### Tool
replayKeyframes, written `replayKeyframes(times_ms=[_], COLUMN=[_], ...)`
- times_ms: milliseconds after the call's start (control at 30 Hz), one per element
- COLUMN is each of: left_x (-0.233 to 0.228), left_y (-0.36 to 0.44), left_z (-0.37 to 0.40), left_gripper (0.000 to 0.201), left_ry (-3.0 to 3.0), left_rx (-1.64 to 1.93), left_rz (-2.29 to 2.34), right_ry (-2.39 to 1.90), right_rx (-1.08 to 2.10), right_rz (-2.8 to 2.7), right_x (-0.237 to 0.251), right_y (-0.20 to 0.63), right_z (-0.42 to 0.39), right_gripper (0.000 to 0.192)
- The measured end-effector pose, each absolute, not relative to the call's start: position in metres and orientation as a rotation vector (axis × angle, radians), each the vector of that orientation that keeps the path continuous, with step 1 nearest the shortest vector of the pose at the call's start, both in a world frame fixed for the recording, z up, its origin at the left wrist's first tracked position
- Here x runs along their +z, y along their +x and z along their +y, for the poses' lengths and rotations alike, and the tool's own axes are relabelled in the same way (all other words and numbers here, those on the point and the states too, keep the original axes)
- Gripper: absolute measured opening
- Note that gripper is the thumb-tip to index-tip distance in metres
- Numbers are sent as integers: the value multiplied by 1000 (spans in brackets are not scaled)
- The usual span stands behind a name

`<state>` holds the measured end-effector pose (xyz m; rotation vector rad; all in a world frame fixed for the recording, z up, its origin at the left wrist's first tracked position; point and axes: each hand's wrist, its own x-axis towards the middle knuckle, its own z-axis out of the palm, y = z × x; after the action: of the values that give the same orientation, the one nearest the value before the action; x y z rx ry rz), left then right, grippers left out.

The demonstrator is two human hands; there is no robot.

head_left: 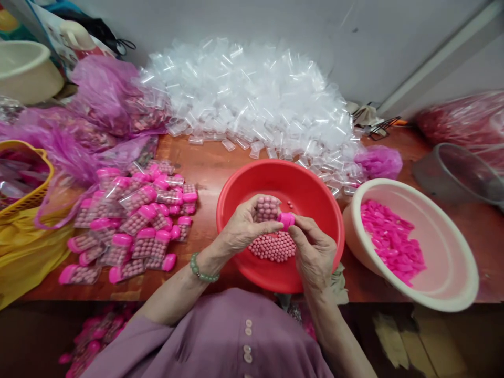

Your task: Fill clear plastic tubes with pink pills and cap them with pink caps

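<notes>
My left hand [246, 223] is closed around a small clear plastic bottle [268, 208] full of pink beads, above a red basin [230, 194]. Between the fingers of my right hand [315, 252] is a bright pink cap [286, 221], held against the open end of the bottle. Whether the cap is fully seated I cannot tell. Loose pink beads [273, 248] lie in the bottom of the basin, partly hidden by my hands. At the right, a white basin [444, 252] contains a heap of pink caps [388, 236].
Filled, pink-capped bottles [137, 220] lie piled on the wooden table at left. A large heap of clear containers [252, 94] rests against the wall. Purple bags [106, 89] and a yellow basket [47, 173] stand far left; a grey tub [452, 178] sits at right.
</notes>
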<state>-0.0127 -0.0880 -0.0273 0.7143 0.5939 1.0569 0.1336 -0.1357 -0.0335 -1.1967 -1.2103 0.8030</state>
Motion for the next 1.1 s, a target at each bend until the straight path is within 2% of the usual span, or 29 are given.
replayKeyframes(times_ms=[100, 267, 533, 733, 900, 1100], left_x=[-25, -27, -35, -33, -29, -31], left_y=[-9, -5, -8, -9, -11, -14], left_z=[-91, -95, -97, -95, -95, -96], left_gripper=[43, 38, 33, 34, 35, 32], left_ry=[734, 814, 896, 875, 881, 1020], left_rx=[1027, 971, 958, 938, 865, 804], left_rz=[610, 605, 570, 607, 597, 595], right_ry=[-1228, -1256, -1303, -1262, -1236, -1167], right_rx=[790, 780, 512, 570, 517, 596], right_rz=[-1245, -1227, -1502, -1453, -1480, -1797], right_x=[-35, -32, -22, -26, -10, 9], right_y=[136, 136, 133, 134, 147, 155], right_z=[-140, -144, -139, -138, -128, -106], right_gripper=[25, 19, 15, 18, 23, 24])
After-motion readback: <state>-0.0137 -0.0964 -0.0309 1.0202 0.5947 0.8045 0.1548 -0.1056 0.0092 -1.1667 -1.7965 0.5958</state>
